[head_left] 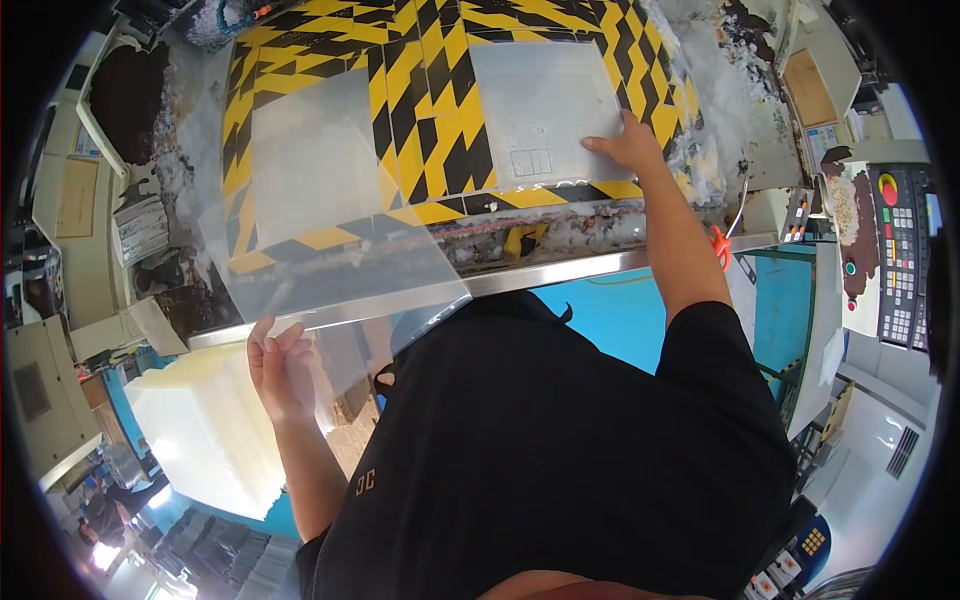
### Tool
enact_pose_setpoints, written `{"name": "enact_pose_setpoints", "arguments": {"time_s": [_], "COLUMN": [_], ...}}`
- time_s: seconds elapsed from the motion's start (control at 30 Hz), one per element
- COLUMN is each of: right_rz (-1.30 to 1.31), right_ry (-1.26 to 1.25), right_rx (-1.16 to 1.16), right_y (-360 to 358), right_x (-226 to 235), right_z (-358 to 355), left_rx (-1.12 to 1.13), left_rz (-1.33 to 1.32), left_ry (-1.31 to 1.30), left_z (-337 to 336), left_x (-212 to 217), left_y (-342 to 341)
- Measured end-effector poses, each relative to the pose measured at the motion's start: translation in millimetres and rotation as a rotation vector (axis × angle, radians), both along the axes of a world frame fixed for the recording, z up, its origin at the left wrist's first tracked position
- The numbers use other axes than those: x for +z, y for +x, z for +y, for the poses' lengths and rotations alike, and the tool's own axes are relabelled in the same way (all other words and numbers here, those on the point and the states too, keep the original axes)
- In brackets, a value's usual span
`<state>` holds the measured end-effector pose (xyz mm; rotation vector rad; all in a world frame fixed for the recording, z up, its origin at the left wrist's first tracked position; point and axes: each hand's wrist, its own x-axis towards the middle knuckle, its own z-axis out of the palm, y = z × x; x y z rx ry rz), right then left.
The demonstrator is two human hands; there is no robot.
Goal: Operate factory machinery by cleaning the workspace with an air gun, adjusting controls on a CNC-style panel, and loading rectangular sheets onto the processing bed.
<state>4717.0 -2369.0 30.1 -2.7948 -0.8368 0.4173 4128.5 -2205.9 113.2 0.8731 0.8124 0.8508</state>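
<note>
My left hand [280, 370] pinches the near edge of a clear plastic sheet [340, 265]. That sheet hangs tilted over the front rail, and its far part overlaps a frosted sheet [300, 125] lying on the left of the striped work surface. On the right of that surface lies another translucent sheet [545, 90], with a small outlined rectangle and a round mark near its front edge. My right hand [630, 148] rests at this sheet's right edge, thumb and fingers apart, thumb on the sheet.
Yellow-and-black tape covers the machine bed [430, 100], with whitish shavings [735, 90] along its sides. A metal rail [600, 265] runs along the front. Red-handled scissors [720, 245] sit at the right. A stack of pale sheets [200, 420] stands lower left, a control panel [900, 250] far right.
</note>
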Motion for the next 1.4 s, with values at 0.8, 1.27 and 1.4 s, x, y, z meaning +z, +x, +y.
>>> {"name": "enact_pose_setpoints", "arguments": {"time_s": [0.8, 1.27, 1.4], "right_rz": [-0.019, -0.226, -0.305], "right_ry": [-0.049, -0.260, -0.175], "right_rx": [-0.005, 0.010, 0.172], "right_y": [-6, -31, -81], "right_x": [11, 29, 53], "right_z": [3, 17, 63], "left_rx": [-0.001, -0.018, -0.030], "left_rz": [-0.054, 0.045, -0.029], "left_ry": [-0.018, -0.006, -0.030], "left_z": [-4, 34, 72], "left_x": [-4, -2, 10], "left_y": [5, 4, 24]}}
